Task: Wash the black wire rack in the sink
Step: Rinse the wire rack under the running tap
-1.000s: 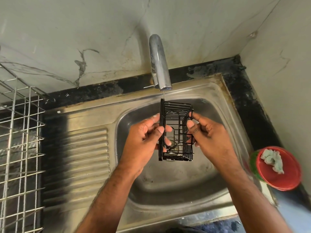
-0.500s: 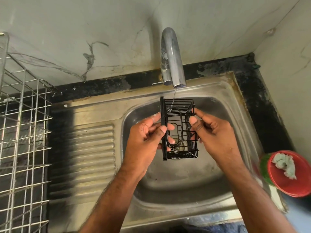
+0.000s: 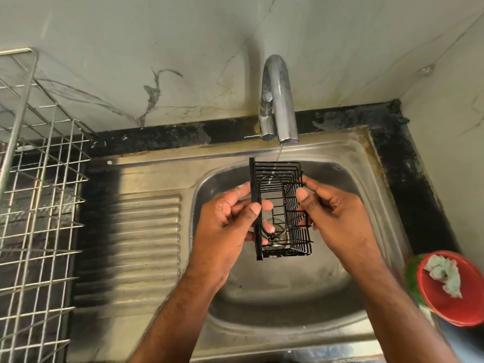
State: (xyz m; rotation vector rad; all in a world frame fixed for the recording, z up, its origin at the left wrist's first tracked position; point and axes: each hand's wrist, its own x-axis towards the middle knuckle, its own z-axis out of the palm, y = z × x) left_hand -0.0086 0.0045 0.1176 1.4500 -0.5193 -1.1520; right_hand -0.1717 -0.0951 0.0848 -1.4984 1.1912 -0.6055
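- Currently both hands are holding the black wire rack (image 3: pixel 281 209) over the sink (image 3: pixel 340 297) basin, under the tap (image 3: pixel 279 98).
- Left hand (image 3: pixel 225 226) is gripping the rack's flat black side bar, thumb curled over the front edge, fingers wrapping behind and poking through the wires.
- Right hand (image 3: pixel 332 218) is pinching the rack's opposite wire side, thumb pressing on the front, fingers curling round the back.
- Rack is standing on end, open face toward the camera, not touching the basin floor.
- Thin stream of water (image 3: pixel 279 153) is running from the tap spout onto the rack's top end.
- Drain is showing through the rack's wires, low in the basin.
- Ribbed draining board (image 3: pixel 131 244) is lying left of the basin.
- Silver wire dish rack (image 3: pixel 39 205) is standing at far left.
- Red tub (image 3: pixel 455 289) holding a pale scrub pad (image 3: pixel 442 276) is sitting at right, beside the sink.
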